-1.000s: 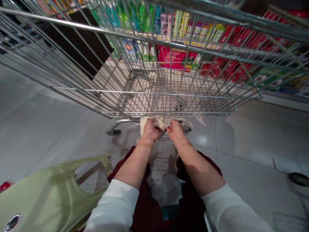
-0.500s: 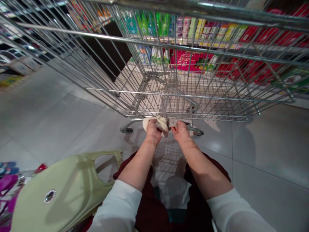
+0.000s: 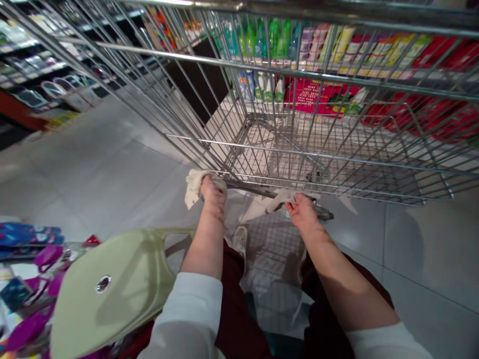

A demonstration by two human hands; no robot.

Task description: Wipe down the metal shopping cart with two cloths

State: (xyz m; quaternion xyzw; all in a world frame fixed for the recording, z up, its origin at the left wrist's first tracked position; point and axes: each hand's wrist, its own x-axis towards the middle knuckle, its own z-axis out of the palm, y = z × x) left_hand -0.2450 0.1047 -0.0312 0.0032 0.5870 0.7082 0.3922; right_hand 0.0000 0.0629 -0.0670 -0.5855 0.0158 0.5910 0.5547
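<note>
A metal shopping cart (image 3: 269, 149) of wire mesh stands right before me, with its lower frame bar close to my hands. My left hand (image 3: 214, 192) is closed on a cream cloth (image 3: 193, 187), pressed against the left end of that lower bar. Part of the cloth hangs down beside my fingers. Farther right, my right hand (image 3: 302, 212) grips a greyish cloth (image 3: 280, 198) that lies over the same bar. One corner of this second cloth droops toward the floor.
A pale green plastic stool (image 3: 112, 284) lies at lower left, beside purple and blue goods (image 3: 32, 279). Behind the cart, shelves hold bottles (image 3: 258, 40) and red packs (image 3: 307, 94). A dark panel (image 3: 202, 82) shows through the wires. Grey tiled floor (image 3: 123, 184) surrounds the cart.
My hands have moved apart along the lower bar: the left with the cream cloth to the left, the right with the greyish cloth slightly right. The view has shifted left.
</note>
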